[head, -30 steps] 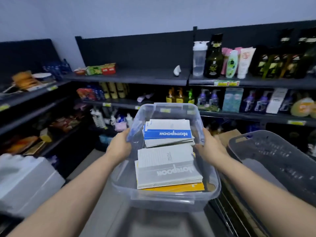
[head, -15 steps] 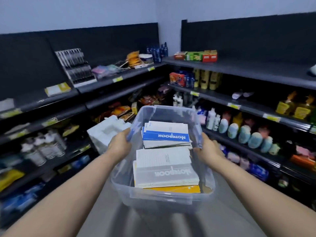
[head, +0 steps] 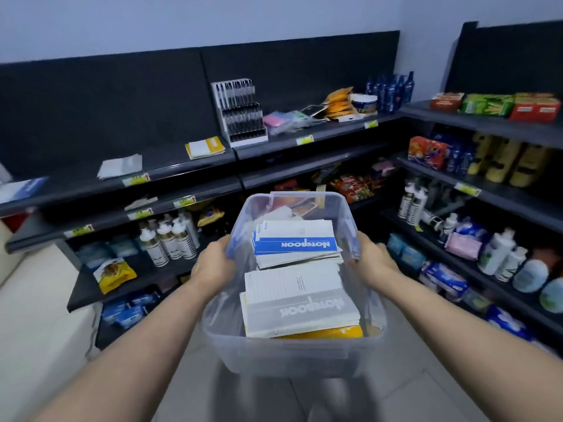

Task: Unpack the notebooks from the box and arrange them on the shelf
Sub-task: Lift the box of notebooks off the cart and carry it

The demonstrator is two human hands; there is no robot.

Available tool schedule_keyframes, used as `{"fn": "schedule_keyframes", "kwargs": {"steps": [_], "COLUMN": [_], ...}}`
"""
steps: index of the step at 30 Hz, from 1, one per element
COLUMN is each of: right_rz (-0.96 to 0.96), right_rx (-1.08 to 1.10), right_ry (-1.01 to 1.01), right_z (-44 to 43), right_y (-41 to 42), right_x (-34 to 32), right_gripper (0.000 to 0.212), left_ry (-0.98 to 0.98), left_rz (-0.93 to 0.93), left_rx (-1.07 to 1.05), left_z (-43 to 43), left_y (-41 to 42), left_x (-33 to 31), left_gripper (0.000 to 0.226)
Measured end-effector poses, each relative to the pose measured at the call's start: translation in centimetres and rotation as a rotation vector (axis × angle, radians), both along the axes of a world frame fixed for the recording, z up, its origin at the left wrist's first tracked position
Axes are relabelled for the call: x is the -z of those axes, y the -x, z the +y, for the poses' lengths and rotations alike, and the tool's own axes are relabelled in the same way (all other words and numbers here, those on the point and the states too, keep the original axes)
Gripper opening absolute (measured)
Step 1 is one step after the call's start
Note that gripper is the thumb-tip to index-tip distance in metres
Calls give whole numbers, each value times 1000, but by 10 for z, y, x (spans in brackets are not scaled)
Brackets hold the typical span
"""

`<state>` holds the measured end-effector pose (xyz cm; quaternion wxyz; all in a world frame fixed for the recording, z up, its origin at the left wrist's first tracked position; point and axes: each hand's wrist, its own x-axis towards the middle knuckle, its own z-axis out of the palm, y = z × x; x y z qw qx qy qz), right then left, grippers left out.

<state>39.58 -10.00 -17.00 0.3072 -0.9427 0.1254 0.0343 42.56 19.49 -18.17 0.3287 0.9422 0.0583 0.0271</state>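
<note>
Transport step: holding clear box point(head: 292, 357) aloft before shelf point(head: 170, 170), clasped at opposite rims by left grip point(head: 213, 263) and right grip point(head: 371, 261). Notebooks point(head: 297, 248) stacked inside, none unpacked. Next, probably: set down, free one grip.

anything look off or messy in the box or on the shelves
Nothing looks spilled or broken. In the clear box, the blue-banded notebooks are fanned out crooked, more so than the grey stack. On the top shelf, the orange packets and pastel packs beside the pen display lie in a loose jumble.
</note>
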Motion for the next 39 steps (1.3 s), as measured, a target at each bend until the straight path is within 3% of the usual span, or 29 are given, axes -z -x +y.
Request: {"fn": "schedule_keyframes", "kwargs": {"steps": [7, 12, 22, 32, 39], "right_rz": [29, 106, 146, 168, 220], "right_rx": [-72, -99, -138, -163, -105], "right_ry": [-3, -35, -62, 15, -49], "right_z": [27, 35, 35, 33, 24], "right_y": [-132, -223, -352, -403, -412], "right_x": [20, 33, 61, 61, 113], "right_gripper": [64, 64, 70, 56, 70], "left_ry": [30, 64, 3, 4, 43], "left_rz": [40, 59, 57, 118, 130], "left_rx": [-69, -100, -205, -275, -296], "left_z": [18, 21, 11, -9, -19], "left_y": [-96, -174, -273, -322, -309], "left_x": [19, 27, 59, 115, 138], "left_gripper": [32, 52, 64, 68, 56]}}
